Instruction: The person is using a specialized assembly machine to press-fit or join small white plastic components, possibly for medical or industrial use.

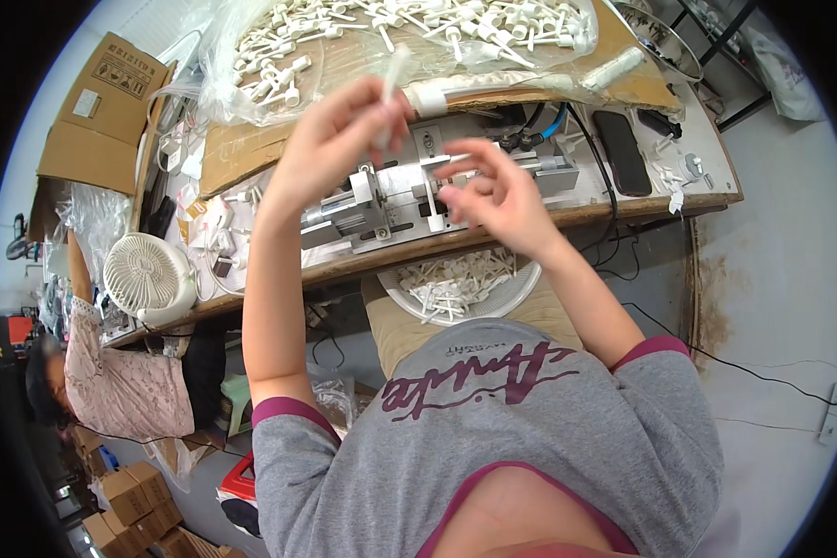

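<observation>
Workpiece: white stick-shaped part, blurred, raised above the bench in the left hand, tilted slightly from upright.
Left hand: thumb and fingers closed on the lower end of that part, near the front edge of the cardboard sheet.
Right hand: thumb and forefinger apart, beside the metal fixture; contact with the second white part cannot be determined.
Fixture station: second white part lies across the fixture, its wider end toward the person.
Bench stock: many loose white parts on clear plastic over the cardboard sheet.
Basket: round mesh basket below the bench edge, in front of the person's torso, holding more white pieces.
Bench right: black phone lying flat, near a black cable.
Bench left: white fan; open cardboard box beyond it.
Adjacent: co-worker in a pale pink top.
</observation>
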A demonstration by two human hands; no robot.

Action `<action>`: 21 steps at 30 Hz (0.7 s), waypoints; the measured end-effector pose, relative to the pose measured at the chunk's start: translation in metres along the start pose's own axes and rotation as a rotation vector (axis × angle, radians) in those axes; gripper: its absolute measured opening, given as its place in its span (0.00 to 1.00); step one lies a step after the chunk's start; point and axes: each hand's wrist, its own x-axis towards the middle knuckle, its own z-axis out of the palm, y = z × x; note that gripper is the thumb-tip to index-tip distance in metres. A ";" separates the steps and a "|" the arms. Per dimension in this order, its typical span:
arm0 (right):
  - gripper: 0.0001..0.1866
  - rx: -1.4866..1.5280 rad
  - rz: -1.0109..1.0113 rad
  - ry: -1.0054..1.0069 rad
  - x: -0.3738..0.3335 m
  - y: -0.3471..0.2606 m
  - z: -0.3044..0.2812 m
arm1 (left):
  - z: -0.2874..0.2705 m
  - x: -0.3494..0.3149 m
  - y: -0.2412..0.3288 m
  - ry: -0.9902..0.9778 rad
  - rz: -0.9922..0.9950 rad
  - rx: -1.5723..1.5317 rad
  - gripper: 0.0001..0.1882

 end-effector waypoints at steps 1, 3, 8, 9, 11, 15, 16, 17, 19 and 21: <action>0.20 0.331 -0.047 -0.051 0.003 -0.002 -0.006 | 0.007 -0.010 0.006 -0.137 -0.066 -0.085 0.10; 0.21 0.469 -0.010 -0.197 -0.003 -0.016 -0.009 | 0.024 -0.026 0.011 -0.231 -0.180 -0.106 0.09; 0.18 0.457 0.121 -0.150 -0.025 -0.003 -0.022 | 0.034 -0.046 -0.003 -0.025 -0.194 -0.240 0.10; 0.17 0.242 -0.011 -0.082 -0.025 0.003 -0.023 | 0.036 -0.049 -0.006 0.096 -0.192 -0.249 0.10; 0.16 -0.187 -0.265 0.041 -0.026 0.018 -0.022 | 0.030 -0.055 -0.014 0.363 -0.203 -0.136 0.11; 0.14 -0.765 -0.471 0.032 -0.025 0.049 -0.005 | 0.035 -0.068 -0.027 0.372 -0.213 -0.553 0.15; 0.17 -0.870 -0.603 0.044 -0.021 0.060 0.000 | 0.042 -0.069 -0.026 0.366 -0.217 -0.635 0.16; 0.17 -0.989 -0.594 0.034 -0.021 0.064 0.006 | 0.046 -0.071 -0.025 0.362 -0.217 -0.718 0.18; 0.18 -1.228 -0.571 0.018 -0.023 0.067 0.017 | 0.052 -0.075 -0.021 0.348 -0.196 -0.775 0.27; 0.16 -1.219 -0.638 0.056 -0.015 0.068 0.023 | 0.061 -0.079 -0.015 0.387 -0.198 -0.687 0.31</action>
